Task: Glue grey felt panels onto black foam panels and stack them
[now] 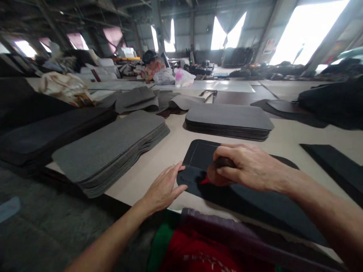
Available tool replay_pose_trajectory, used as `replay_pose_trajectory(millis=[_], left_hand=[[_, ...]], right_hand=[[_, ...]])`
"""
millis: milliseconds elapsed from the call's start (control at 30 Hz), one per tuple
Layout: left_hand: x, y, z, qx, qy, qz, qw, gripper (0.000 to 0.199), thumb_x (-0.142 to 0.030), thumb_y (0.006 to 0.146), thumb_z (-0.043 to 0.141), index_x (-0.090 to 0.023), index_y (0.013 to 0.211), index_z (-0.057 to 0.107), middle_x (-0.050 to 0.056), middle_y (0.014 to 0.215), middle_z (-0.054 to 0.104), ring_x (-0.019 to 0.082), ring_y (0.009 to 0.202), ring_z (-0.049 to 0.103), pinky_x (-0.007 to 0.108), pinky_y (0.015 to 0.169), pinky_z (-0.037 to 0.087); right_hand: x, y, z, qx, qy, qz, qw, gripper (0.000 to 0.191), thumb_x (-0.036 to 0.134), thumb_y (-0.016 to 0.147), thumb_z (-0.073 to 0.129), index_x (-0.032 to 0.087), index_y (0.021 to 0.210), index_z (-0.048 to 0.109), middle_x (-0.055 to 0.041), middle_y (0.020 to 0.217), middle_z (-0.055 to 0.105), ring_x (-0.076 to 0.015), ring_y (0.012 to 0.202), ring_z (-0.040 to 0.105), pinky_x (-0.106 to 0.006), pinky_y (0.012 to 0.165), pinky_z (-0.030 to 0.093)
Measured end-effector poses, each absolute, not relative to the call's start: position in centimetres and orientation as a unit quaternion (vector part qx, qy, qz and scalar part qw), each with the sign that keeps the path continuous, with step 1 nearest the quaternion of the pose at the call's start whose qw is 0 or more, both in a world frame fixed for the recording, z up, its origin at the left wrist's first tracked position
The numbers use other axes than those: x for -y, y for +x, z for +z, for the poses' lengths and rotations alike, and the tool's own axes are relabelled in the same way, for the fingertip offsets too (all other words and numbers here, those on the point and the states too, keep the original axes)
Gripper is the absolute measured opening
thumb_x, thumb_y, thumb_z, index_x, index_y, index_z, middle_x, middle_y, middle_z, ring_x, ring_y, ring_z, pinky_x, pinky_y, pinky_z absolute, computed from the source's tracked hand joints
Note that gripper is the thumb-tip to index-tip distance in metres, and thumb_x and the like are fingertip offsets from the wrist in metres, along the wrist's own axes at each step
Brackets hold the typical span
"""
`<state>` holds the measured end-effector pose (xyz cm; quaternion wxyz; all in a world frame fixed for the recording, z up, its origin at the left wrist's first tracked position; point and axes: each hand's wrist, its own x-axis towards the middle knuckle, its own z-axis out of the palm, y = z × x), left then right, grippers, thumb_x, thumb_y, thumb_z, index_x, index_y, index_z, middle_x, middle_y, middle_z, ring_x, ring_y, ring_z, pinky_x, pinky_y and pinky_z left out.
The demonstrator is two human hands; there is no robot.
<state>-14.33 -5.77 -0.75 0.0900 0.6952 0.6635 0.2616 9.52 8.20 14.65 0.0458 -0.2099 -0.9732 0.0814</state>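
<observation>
A dark panel (195,180) with rounded corners lies on the table in front of me, over or beside another black panel (198,151) with a thin pale outline near its edge. My left hand (167,185) rests at the left end of the panel, fingers stretched and thumb apart, fingertips touching its edge. Wrapped around a tool with a dark brown handle (225,163) is my right hand (244,166). Something red (204,180) shows at the tool's lower end, close to the panel's surface; the rest is hidden by the hand and shadow.
A stack of grey panels (113,147) stands to the left, another stack (227,117) behind the work. Black sheet material (337,166) lies at right. Loose grey pieces (136,100) and plastic bags (184,77) are farther back, near another person (151,66). The table's front edge is close to me.
</observation>
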Motion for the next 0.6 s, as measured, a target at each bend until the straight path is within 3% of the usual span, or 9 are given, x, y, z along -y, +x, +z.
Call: replay_pose_trajectory(millis=[200,333,600], left_hand=[[5.7,-14.5,-0.9,-0.659,0.704,0.253,0.08,0.073,-0.034,0.094,0.061,-0.02,0.153,0.022,0.011,0.148,0.05,0.025,0.138,0.044,0.048,0.119,0.035],[5.7,-14.6,-0.9,-0.664,0.701,0.246,0.077,0.071,-0.037,0.095,0.059,-0.02,0.153,0.022,0.01,0.148,0.05,0.025,0.137,0.044,0.048,0.118,0.035],[5.4,-14.9,-1.0,-0.664,0.706,0.235,0.069,0.068,-0.043,0.096,0.055,-0.02,0.152,0.025,0.011,0.147,0.051,0.027,0.136,0.046,0.049,0.117,0.037]], right_hand=[[-9.7,14.8,15.1,0.956,-0.275,0.104,0.021,0.014,0.031,0.088,0.055,0.024,0.098,0.064,-0.0029,0.094,0.066,-0.0213,0.083,0.059,-0.031,0.068,0.037],[-10.1,18.5,14.9,0.938,-0.321,0.131,0.014,0.017,0.034,0.085,0.055,0.024,0.095,0.065,-0.0029,0.088,0.066,-0.0211,0.075,0.059,-0.031,0.063,0.037],[-8.4,18.2,14.0,0.939,-0.305,0.139,0.071,0.018,0.029,0.087,0.056,0.023,0.102,0.063,-0.0019,0.096,0.065,-0.0192,0.082,0.058,-0.03,0.071,0.038]])
